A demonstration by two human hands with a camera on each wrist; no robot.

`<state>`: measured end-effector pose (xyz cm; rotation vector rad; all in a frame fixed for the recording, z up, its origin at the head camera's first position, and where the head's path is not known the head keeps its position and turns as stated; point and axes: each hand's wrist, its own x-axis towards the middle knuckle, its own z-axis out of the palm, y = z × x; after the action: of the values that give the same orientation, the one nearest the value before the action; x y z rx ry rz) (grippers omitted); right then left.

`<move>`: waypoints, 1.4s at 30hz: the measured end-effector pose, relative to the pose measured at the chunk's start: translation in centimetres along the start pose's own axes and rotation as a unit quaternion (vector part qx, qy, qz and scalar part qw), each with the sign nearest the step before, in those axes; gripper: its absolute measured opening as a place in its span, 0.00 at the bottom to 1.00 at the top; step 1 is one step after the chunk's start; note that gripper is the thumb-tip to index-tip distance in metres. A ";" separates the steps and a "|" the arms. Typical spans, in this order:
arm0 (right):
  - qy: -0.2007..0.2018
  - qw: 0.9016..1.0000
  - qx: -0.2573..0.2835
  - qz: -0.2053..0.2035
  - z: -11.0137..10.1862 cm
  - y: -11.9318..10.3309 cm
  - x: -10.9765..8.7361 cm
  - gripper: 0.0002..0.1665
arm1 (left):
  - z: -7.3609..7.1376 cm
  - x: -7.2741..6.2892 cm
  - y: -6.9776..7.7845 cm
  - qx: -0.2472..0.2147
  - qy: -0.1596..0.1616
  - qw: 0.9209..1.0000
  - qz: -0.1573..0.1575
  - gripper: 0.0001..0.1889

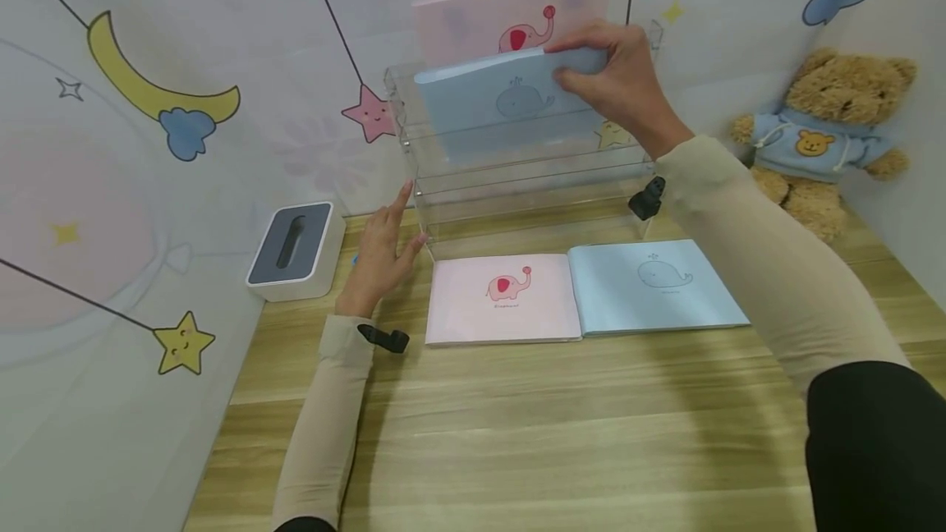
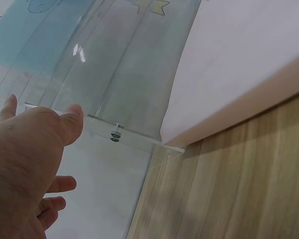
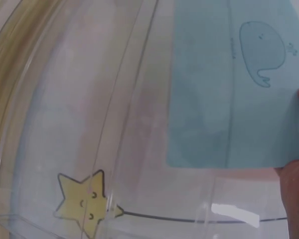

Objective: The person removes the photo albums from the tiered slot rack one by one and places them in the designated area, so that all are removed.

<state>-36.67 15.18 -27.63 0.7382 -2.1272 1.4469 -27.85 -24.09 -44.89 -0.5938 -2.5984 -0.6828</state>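
Observation:
My right hand (image 1: 624, 76) pinches the upper right part of a light blue booklet (image 1: 473, 109) with a whale drawing, thumb on the front. The booklet's lower part stands behind a front panel of a clear acrylic rack (image 1: 532, 208). Behind it, higher up, a pink booklet (image 1: 454, 27) with an elephant stands in the rack. My left hand (image 1: 380, 257) is at the rack's left side, fingers extended, and its thumb (image 2: 74, 124) touches the side panel's edge in the left wrist view. The right wrist view shows the blue booklet (image 3: 202, 99) and part of the right hand.
Before the rack, another pink elephant booklet (image 1: 461, 306) and another blue whale booklet (image 1: 613, 302) lie side by side on the wooden table (image 1: 517, 433). A white box with a grey slotted top (image 1: 269, 249) stands left, a teddy bear (image 1: 835, 97) right. A patterned wall is behind.

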 end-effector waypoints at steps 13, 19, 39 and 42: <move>0.025 0.999 0.017 -0.031 -0.2 -1.9 0.4 0.12 | -0.2 0.0 0.3 0.004 -0.015 1.000 -0.015 0.46; 0.030 0.998 0.030 -0.039 -0.3 -3.3 0.4 0.12 | -0.3 0.1 0.3 0.005 -0.025 0.999 -0.025 0.45; 0.028 0.997 0.067 -0.040 -1.3 -5.7 -1.6 0.15 | -0.3 0.1 0.1 0.010 -0.023 0.999 -0.021 0.44; 0.028 0.997 0.069 -0.026 -1.5 -5.9 -2.4 0.16 | -0.3 0.1 0.1 0.011 -0.024 0.999 -0.018 0.44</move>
<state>-30.88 15.20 -24.66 0.7890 -1.9670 1.5807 -27.80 -24.11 -44.61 -0.5635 -2.6629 -0.6580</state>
